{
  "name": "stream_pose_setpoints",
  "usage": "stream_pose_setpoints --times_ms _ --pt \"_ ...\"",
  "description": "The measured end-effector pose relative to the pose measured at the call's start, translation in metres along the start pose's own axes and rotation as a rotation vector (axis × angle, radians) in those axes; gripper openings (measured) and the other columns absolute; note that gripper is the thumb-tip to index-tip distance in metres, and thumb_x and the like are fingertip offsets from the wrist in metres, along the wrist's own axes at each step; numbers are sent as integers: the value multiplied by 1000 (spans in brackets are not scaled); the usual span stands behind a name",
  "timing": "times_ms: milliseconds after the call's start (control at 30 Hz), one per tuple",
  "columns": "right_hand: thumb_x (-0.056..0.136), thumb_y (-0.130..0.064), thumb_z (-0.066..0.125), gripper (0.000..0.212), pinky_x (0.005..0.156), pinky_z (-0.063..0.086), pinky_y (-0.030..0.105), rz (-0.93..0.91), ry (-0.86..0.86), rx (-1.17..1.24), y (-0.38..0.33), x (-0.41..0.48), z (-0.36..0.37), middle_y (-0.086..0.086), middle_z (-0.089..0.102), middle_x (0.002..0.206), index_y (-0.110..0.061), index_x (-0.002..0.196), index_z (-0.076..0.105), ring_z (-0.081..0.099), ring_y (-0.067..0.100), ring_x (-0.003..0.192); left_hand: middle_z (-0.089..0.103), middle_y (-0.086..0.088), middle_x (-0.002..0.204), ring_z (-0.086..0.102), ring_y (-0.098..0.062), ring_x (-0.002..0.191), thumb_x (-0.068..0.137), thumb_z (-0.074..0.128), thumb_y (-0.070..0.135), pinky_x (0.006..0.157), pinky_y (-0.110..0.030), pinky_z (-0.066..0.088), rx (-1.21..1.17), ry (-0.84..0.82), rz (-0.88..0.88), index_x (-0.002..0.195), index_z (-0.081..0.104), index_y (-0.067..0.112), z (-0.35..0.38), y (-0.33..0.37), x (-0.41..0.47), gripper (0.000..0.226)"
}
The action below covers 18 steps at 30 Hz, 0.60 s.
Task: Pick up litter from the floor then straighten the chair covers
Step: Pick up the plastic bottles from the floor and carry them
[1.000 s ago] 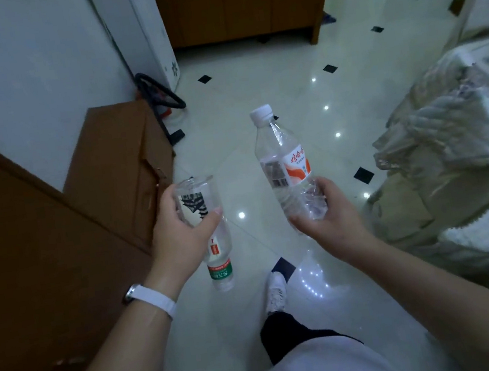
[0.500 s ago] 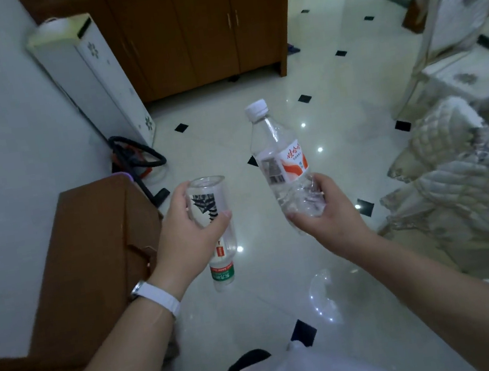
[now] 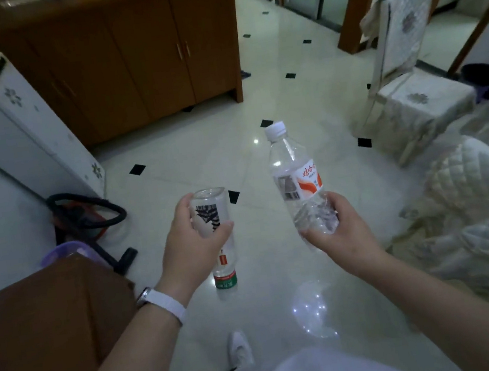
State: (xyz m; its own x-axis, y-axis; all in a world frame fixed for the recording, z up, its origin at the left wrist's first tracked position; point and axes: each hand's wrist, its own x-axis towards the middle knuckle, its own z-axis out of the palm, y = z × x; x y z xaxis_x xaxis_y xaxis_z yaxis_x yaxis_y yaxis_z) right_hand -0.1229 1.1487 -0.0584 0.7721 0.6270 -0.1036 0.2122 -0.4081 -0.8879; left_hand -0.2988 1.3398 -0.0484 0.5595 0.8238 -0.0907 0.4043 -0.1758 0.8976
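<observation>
Head view.

1. Left hand (image 3: 192, 249): the fingers and thumb are curled round the body of a clear bottle (image 3: 208, 204). This bottle is upside down. Its base points up above the thumb, and its green cap (image 3: 226, 282) hangs below the palm. A white wristband (image 3: 165, 303) sits on the wrist behind this hand.

2. Right hand (image 3: 335, 235): the fingers grip the crumpled lower end of a plastic water bottle (image 3: 295, 178). This bottle rises from the hand and leans toward the left hand. Its white cap (image 3: 275, 130) is at the top, and its red and white label sits just above the fingers. The two bottles are near each other and do not touch.

3. Both bottles are held in the air above the pale tiled floor (image 3: 202, 160).

4. Chair covers: a rumpled quilted cover (image 3: 476, 215) lies just to the outer side of the right hand. A second covered chair (image 3: 406, 52) stands well beyond that hand, with a cloth hanging loose from its back.

5. Other items: a brown wooden surface (image 3: 38, 340) lies to the outer side of the left forearm. A black hose (image 3: 84, 214) and a white cabinet-like unit (image 3: 8, 124) stand farther out on that side. A brown cupboard (image 3: 140, 58) stands far ahead of the left hand. A white shoe (image 3: 239, 348) is on the floor below and between both wrists.
</observation>
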Motion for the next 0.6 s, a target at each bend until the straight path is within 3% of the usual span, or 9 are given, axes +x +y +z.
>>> stream_pose_setpoints --times_ms 100,267,433,600 --pt "78 -27 78 48 65 39 0 3 52 -6 -25 38 24 -19 60 105 -43 109 45 56 -16 87 62 13 120 63 -1 101 77 77 38 88 -38 56 -33 -57 34 135 39 40 -20 7 57 69" --pt "79 -28 78 56 63 41 1 11 123 2 -53 92 38 -23 55 107 -41 118 40 57 -9 91 60 19 113 58 12 93 82 76 29 74 -18 50 -44 -98 90 135 38 35 -36 17 134 66" --pt "78 -31 79 57 63 38 -3 40 250 5 -61 156 28 -20 61 108 -31 126 48 55 -20 86 61 8 123 62 -7 106 82 77 31 83 -28 53 -54 -142 89 141 37 30 -28 22 198 71" --pt "78 -30 79 59 64 40 2 106 276 55 -40 220 32 -21 61 107 -30 127 46 58 -11 89 61 18 116 59 11 95 82 76 29 77 -21 51 -13 -197 82 141 37 32 5 37 268 71"
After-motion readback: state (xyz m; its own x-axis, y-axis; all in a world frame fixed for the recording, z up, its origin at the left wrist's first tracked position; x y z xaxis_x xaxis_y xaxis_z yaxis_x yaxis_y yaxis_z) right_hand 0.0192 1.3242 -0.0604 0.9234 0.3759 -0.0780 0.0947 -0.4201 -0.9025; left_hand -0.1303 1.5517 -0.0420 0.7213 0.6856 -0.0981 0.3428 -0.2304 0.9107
